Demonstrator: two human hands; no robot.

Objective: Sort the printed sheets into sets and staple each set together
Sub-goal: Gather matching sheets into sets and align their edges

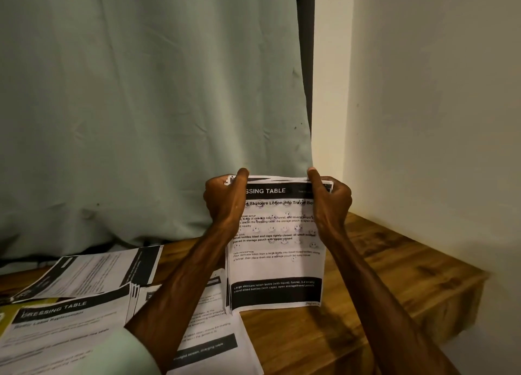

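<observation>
A small set of printed sheets [277,245] headed "DRESSING TABLE" stands upright, its bottom edge on the wooden table [394,273]. My left hand [225,198] grips the set's top left corner and my right hand [331,200] grips its top right corner, thumbs over the top edge. The front page is about skincare lotion and travel bottles. More printed sheets [93,273] lie spread flat on the table's left half, and another sheet [214,335] lies under my left forearm. No stapler is visible.
A pale green curtain [141,107] hangs just behind the table. A cream wall [437,107] closes in the right side, meeting the table's far right corner. A pale green sleeve [124,352] shows at the bottom.
</observation>
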